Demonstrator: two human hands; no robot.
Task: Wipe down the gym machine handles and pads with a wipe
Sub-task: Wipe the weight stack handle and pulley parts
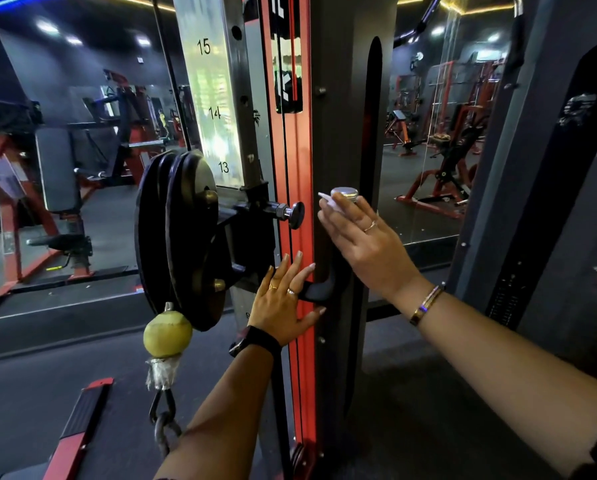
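Observation:
A black handle [319,287] curves out from the dark upright of the cable machine, with a round metal cap [344,194] at its top end. My right hand [362,242] lies over the upper handle with straight fingers, pressing a white wipe [328,201] against it just below the cap. Most of the wipe is hidden under my fingers. My left hand [285,301] rests flat with spread fingers on the red post [298,150], its fingertips touching the handle's lower bend.
A black pulley carriage [175,233] with an adjustment pin knob [295,214] sits left of the post. A yellow ball stopper [167,334] and chain hang below it. A numbered steel rail [217,112] rises behind. Mirrors show red gym machines; a red-and-black bench [78,427] is at the lower left.

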